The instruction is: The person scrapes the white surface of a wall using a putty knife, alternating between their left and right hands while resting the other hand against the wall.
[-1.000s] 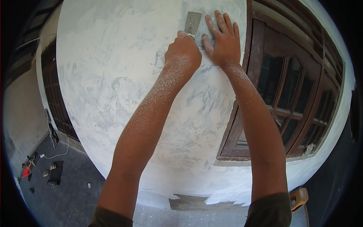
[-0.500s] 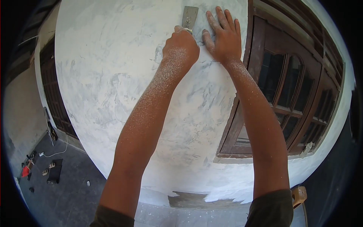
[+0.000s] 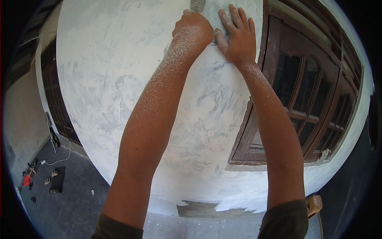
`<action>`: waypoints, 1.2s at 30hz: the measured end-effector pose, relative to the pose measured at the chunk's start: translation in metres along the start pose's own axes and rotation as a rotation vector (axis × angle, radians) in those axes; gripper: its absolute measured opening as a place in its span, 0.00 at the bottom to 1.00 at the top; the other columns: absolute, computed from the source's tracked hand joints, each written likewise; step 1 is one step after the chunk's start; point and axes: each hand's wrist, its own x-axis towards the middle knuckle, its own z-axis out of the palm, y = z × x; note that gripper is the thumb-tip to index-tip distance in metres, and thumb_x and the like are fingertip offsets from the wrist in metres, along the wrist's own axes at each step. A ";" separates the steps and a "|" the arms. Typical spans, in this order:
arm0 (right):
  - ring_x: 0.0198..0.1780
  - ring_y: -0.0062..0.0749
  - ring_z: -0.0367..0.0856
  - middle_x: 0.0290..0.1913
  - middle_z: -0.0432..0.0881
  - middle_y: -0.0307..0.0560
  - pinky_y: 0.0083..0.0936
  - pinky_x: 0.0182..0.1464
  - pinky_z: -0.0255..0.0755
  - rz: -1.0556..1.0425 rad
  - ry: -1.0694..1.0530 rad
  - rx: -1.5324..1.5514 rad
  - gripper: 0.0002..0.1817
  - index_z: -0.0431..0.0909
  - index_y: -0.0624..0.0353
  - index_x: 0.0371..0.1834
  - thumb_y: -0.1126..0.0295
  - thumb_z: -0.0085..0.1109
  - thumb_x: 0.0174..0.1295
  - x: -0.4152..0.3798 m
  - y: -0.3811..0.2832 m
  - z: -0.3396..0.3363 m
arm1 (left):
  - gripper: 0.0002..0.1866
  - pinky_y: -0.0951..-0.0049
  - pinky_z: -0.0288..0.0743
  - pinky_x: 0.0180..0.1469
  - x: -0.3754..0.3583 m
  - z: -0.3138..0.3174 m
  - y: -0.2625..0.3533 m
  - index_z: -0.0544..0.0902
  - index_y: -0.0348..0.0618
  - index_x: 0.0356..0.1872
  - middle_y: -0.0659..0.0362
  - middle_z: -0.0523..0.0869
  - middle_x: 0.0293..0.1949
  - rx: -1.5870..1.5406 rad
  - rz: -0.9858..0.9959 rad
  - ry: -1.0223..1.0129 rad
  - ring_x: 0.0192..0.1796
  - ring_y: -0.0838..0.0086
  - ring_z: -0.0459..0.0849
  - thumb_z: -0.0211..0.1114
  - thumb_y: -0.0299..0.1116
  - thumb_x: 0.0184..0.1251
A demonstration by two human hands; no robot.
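The wall [image 3: 131,79], coated in white plaster with grey streaks, fills the centre and upper left of the frame and is worked high up, so both arms are stretched upward. A brown wooden window frame [image 3: 302,99] is seen at the right. At the top centre, the left hand [image 3: 193,30] is closed in a fist around the handle of a scraper [image 3: 197,5], so that the blade is kept flat against the plaster; only the lower part of the blade is visible. Just beside it, the right hand [image 3: 238,34] is laid open, fingers spread, on the wall, probably for support. White dust is carried on both forearms.
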 end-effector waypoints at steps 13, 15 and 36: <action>0.83 0.46 0.55 0.81 0.63 0.45 0.51 0.83 0.41 -0.001 -0.002 -0.013 0.31 0.72 0.39 0.76 0.53 0.58 0.68 -0.001 0.000 -0.001 | 0.32 0.59 0.82 0.62 -0.003 0.001 -0.006 0.67 0.28 0.67 0.39 0.84 0.58 0.040 0.000 -0.006 0.63 0.53 0.85 0.68 0.33 0.68; 0.83 0.46 0.55 0.81 0.63 0.45 0.51 0.83 0.41 -0.005 0.006 0.001 0.31 0.72 0.38 0.76 0.53 0.58 0.68 0.001 0.000 0.000 | 0.31 0.58 0.80 0.64 -0.017 0.012 -0.022 0.67 0.28 0.67 0.39 0.82 0.60 0.086 0.064 0.033 0.64 0.53 0.84 0.67 0.33 0.68; 0.83 0.55 0.52 0.82 0.59 0.57 0.52 0.83 0.43 0.093 -0.150 0.026 0.34 0.69 0.56 0.76 0.58 0.57 0.66 0.008 -0.015 -0.018 | 0.32 0.60 0.80 0.64 0.003 0.005 -0.008 0.68 0.28 0.66 0.40 0.83 0.60 0.056 0.038 0.012 0.65 0.54 0.83 0.70 0.34 0.66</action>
